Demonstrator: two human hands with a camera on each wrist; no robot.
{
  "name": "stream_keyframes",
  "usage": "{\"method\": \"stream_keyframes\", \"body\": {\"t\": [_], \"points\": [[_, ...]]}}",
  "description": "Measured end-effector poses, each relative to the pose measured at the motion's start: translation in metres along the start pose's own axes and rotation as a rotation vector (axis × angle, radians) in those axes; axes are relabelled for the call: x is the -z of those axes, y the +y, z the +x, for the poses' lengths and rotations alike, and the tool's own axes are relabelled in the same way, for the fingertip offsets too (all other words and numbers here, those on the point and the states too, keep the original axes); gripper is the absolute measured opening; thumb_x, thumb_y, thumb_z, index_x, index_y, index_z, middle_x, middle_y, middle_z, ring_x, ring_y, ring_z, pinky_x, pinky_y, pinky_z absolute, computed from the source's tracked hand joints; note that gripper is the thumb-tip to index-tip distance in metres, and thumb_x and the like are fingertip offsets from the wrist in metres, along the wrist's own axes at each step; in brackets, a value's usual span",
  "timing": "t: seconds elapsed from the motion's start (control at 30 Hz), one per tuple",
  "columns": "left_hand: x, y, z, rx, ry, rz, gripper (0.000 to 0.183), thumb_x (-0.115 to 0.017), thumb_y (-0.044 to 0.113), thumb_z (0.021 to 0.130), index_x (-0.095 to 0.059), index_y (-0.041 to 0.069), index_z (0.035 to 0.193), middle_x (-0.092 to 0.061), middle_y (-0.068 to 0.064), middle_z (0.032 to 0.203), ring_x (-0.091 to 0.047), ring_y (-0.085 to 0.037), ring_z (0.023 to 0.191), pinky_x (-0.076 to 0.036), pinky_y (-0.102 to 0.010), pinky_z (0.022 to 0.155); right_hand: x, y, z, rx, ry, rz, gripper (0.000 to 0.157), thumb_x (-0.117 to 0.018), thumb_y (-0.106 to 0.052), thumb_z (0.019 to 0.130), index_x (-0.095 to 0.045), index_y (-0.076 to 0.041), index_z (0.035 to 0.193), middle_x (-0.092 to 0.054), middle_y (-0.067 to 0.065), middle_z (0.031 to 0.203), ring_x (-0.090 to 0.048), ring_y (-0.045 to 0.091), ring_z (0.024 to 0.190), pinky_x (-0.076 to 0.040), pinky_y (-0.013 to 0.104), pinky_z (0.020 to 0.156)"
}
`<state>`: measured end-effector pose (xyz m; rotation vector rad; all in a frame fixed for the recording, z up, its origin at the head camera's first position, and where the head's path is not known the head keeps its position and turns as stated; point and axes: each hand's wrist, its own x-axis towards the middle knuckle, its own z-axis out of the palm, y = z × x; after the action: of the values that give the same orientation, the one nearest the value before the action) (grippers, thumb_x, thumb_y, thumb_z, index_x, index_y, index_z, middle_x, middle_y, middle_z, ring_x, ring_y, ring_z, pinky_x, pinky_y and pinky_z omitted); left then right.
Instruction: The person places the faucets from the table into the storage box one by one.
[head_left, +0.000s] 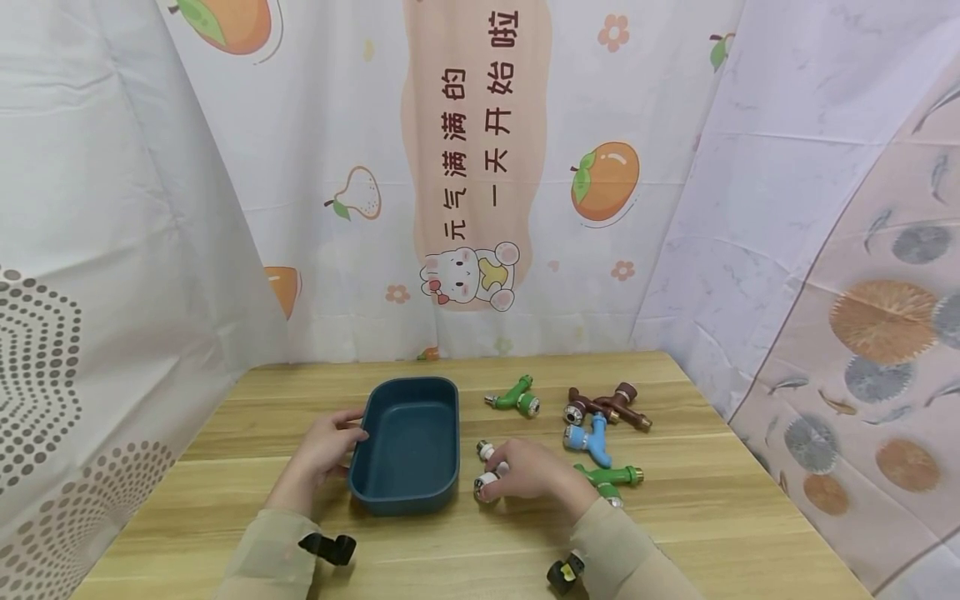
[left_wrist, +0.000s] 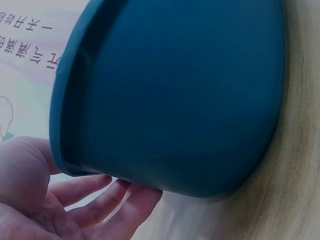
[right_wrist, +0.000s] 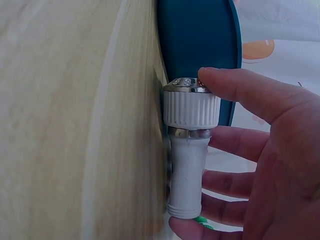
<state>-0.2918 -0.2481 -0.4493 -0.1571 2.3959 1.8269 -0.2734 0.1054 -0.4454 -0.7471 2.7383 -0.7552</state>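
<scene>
Left hand (head_left: 324, 450), fingers loosely extended, touches blue tub (head_left: 408, 400) at centre frame; right hand (head_left: 528, 475) seemingly curls round white faucet (head_left: 487, 475) lying beside tub.

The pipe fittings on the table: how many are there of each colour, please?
Green fittings: 2
Brown fittings: 2
Blue fitting: 1
White fitting: 1, held by the right hand
Total: 6

Left hand (head_left: 324, 450): I see my fingers straight and relaxed, palm turned inward, nothing gripped.
Right hand (head_left: 525, 475): my thumb and fingers (right_wrist: 240, 87) are curled in a pinch, palm down.
Forearms: both sleeved, reaching forward, wrists low.
</scene>
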Motion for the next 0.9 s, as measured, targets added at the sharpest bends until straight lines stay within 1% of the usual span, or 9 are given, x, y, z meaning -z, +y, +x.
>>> {"method": "stream_keyframes", "body": {"t": [0.13, 0.37, 0.43, 0.63, 0.73, 0.83, 0.9], "points": [[-0.001, 0.002, 0.000, -0.001, -0.002, 0.002, 0.054, -0.056, 0.007, 0.099, -0.044, 0.002, 0.152, -0.051, -0.028, 0.136, -0.055, -0.046, 0.121, -0.060, -0.050, 0.067, 0.000, 0.001, 0.000, 0.002, 0.006, -0.001, 0.032, -0.083, -0.043, 0.076, -0.078, -0.021, 0.099, -0.069, -0.010, 0.100, -0.061, 0.012, 0.096, -0.050, 0.040, 0.089], [-0.001, 0.001, -0.001, 0.000, 0.000, 0.004, 0.053, -0.056, 0.006, 0.099, -0.045, 0.002, 0.151, -0.052, -0.027, 0.135, -0.056, -0.044, 0.119, -0.060, -0.050, 0.067, 0.003, 0.003, -0.001, -0.009, 0.019, 0.025, 0.032, -0.082, -0.043, 0.076, -0.077, -0.021, 0.099, -0.066, -0.010, 0.093, -0.057, 0.011, 0.083, -0.049, 0.035, 0.077], [0.000, 0.001, -0.001, -0.005, -0.003, 0.008, 0.053, -0.055, 0.006, 0.099, -0.044, 0.001, 0.151, -0.051, -0.028, 0.135, -0.056, -0.045, 0.118, -0.060, -0.051, 0.067, 0.005, 0.004, -0.002, -0.014, 0.024, 0.042, 0.035, -0.082, -0.044, 0.076, -0.077, -0.020, 0.102, -0.066, -0.009, 0.094, -0.057, 0.011, 0.083, -0.049, 0.035, 0.076], [0.000, 0.000, -0.001, -0.010, -0.005, 0.014, 0.054, -0.056, 0.006, 0.099, -0.044, 0.000, 0.151, -0.051, -0.030, 0.135, -0.056, -0.046, 0.119, -0.060, -0.052, 0.066, 0.014, 0.005, -0.006, -0.016, 0.075, 0.057, 0.046, -0.079, -0.048, 0.079, -0.077, -0.017, 0.113, -0.070, -0.005, 0.106, -0.061, 0.014, 0.093, -0.052, 0.040, 0.082], [0.000, 0.000, -0.001, -0.008, -0.001, 0.018, 0.054, -0.056, 0.006, 0.099, -0.044, 0.000, 0.151, -0.052, -0.030, 0.135, -0.057, -0.045, 0.118, -0.060, -0.052, 0.066, 0.019, 0.006, -0.008, -0.012, 0.105, 0.061, 0.045, -0.079, -0.049, 0.080, -0.077, -0.019, 0.114, -0.071, -0.005, 0.111, -0.063, 0.015, 0.099, -0.053, 0.043, 0.085], [0.000, 0.000, -0.001, -0.007, 0.002, 0.021, 0.054, -0.056, 0.006, 0.099, -0.044, 0.000, 0.151, -0.052, -0.030, 0.136, -0.058, -0.045, 0.117, -0.060, -0.052, 0.066, 0.024, 0.006, -0.010, -0.010, 0.130, 0.072, 0.040, -0.079, -0.049, 0.081, -0.078, -0.022, 0.111, -0.070, -0.005, 0.111, -0.063, 0.016, 0.101, -0.053, 0.043, 0.085], [0.000, -0.001, -0.001, -0.007, 0.003, 0.018, 0.054, -0.056, 0.006, 0.099, -0.044, 0.000, 0.151, -0.051, -0.030, 0.136, -0.058, -0.045, 0.117, -0.060, -0.052, 0.066, 0.028, 0.006, -0.012, 0.000, 0.143, 0.082, 0.040, -0.080, -0.048, 0.082, -0.077, -0.022, 0.111, -0.070, -0.004, 0.111, -0.063, 0.017, 0.101, -0.053, 0.044, 0.084]]}}
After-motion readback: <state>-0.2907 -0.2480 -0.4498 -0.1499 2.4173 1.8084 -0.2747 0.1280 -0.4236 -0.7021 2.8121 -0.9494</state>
